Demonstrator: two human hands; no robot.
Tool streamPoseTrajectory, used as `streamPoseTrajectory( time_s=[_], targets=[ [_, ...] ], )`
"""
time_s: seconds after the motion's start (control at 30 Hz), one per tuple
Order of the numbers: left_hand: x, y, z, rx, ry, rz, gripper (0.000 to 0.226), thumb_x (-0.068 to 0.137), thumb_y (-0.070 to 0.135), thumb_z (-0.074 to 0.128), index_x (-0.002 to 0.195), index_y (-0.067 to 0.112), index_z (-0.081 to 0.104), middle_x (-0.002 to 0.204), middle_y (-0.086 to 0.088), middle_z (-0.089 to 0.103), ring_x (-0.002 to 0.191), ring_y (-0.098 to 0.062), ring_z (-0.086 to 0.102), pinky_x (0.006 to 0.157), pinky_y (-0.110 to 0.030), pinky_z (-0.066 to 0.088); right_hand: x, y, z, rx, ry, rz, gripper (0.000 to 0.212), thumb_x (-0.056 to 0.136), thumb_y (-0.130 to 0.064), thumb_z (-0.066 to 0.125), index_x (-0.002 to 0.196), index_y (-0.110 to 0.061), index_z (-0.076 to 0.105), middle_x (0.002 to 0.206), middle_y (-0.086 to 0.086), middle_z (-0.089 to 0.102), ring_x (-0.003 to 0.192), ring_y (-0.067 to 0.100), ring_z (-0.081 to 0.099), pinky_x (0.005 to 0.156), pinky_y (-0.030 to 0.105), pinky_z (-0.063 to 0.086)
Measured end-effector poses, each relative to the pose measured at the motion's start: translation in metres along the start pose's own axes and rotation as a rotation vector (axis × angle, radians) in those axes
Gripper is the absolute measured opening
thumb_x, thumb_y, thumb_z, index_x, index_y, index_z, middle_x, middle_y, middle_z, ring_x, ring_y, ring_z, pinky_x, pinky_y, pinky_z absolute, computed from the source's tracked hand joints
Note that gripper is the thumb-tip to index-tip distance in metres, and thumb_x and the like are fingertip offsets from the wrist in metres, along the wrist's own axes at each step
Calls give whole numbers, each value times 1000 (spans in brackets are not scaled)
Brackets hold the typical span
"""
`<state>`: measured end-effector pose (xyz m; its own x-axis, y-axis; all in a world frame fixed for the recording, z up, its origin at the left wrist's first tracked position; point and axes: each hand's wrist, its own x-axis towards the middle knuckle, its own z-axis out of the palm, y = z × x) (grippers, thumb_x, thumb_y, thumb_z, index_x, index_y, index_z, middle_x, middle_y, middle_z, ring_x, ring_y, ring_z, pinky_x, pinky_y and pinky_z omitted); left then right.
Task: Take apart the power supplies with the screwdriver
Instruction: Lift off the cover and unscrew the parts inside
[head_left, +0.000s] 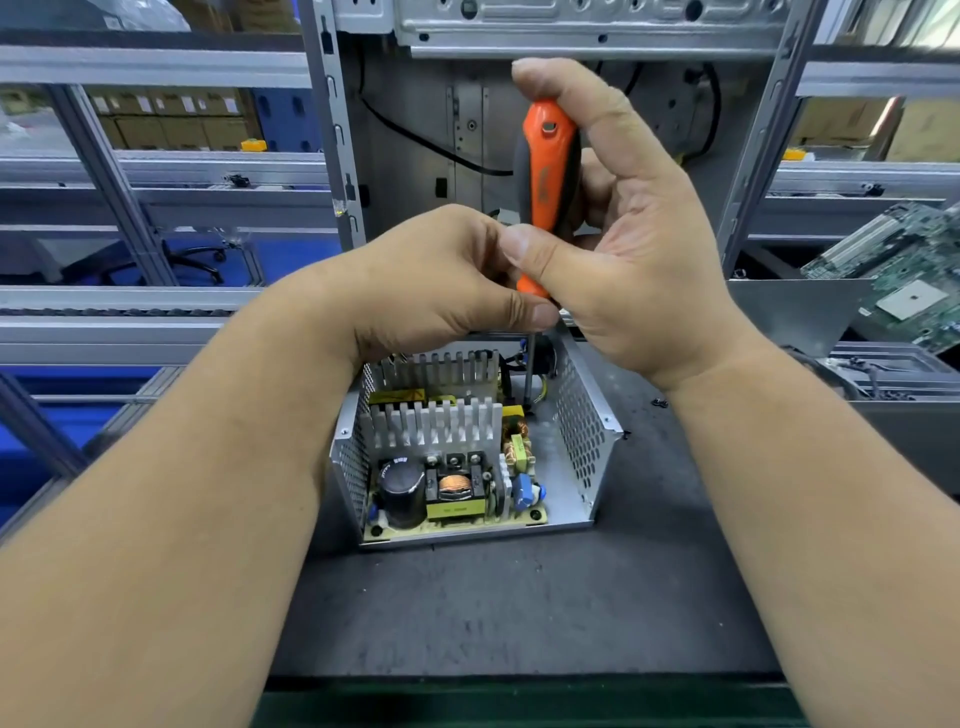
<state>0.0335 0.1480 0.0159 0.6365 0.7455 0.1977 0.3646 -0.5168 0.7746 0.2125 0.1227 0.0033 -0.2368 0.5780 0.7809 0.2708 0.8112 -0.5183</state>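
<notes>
**Screwdriver held upright over a board screw in an opened power supply**

The power supply (467, 452) is found standing on the dark table (519, 613), directly in front of the person, with its cover already off and the circuit board (452, 499) exposed. This placement is judged to give a straight downward line to the board fixings.

The screwdriver (548, 182) is held upright, its shaft (527, 374) passing down between the finned heat sink (431, 426) and the perforated right wall (582, 421). The tip appears to be seated near the back right corner of the board; the screw itself cannot be made out.

The right hand (623, 249) is clamped round the orange handle, forefinger laid over the top, presumably so that downward pressure can be applied while turning. The left hand (441, 280) is closed at the base of the handle, fingertips pinching it, evidently to steady the tool on its axis.

An open computer case (545, 104) stands behind, and a motherboard (904, 270) lies to the right.
</notes>
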Motion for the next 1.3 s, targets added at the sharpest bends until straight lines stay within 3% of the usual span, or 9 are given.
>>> streamPoseTrajectory(
  time_s=[0.3,0.47,0.63,0.8,0.9,1.03,1.1,1.2,1.3],
  targets=[
    [0,-6,-1,-104,-55,70,26,99,21,66,121,7,68,120,-17,72,116,-41,65,107,-53,50,12,-18,5,-340,258,29,37,91,-37,76,125,-24,69,77,-18,53,70,3,52,69,19,47],
    [0,-7,-2,-127,13,86,22,95,27,69,105,9,74,97,-8,73,85,-21,62,80,-33,48,22,-22,0,-253,71,85,33,96,-23,70,129,-23,67,80,-6,61,70,8,57,68,23,50],
    [1,-7,-1,-135,66,69,38,94,27,73,99,-10,65,82,-18,58,75,-20,51,69,-28,44,20,-15,-15,-1,-57,128,34,103,-7,55,135,-18,62,105,31,67,102,48,64,85,58,59],
    [4,-2,2,42,185,15,65,79,48,84,90,-10,57,61,-8,46,53,-10,41,54,-22,37,22,-10,-6,-143,153,94,42,88,-40,81,126,-22,73,90,9,63,72,10,52,69,24,48],
    [1,-1,3,-96,128,76,41,94,31,73,114,-3,64,96,-18,69,82,-11,64,76,-25,51,25,-8,-6,-101,127,103,33,94,-22,75,126,-17,72,84,5,65,76,8,59,75,25,52],
    [1,-3,0,-237,118,105,40,91,13,70,118,-13,60,110,-30,68,98,-22,66,89,-38,56,23,-7,-10,74,2,110,32,103,-8,52,132,-15,64,108,27,67,102,38,64,92,49,57],
    [3,-3,1,-180,143,99,48,85,18,80,113,-16,60,110,-39,64,95,-26,64,95,-49,55,22,-9,-5,12,40,92,28,102,-22,62,128,-16,67,102,20,65,89,25,61,83,37,54],
    [5,-3,3,-101,201,130,42,83,23,83,115,1,66,104,-14,76,97,-13,72,84,-22,53,25,-9,1,-59,129,102,37,90,-26,80,125,-16,72,87,7,62,77,11,55,74,26,49],
    [3,-3,2,-221,137,116,36,95,13,72,126,1,61,113,-9,73,104,-16,70,89,-23,53,23,-7,-3,35,63,112,34,100,-9,62,133,-14,66,97,14,67,91,27,66,86,40,58]
  ],
)
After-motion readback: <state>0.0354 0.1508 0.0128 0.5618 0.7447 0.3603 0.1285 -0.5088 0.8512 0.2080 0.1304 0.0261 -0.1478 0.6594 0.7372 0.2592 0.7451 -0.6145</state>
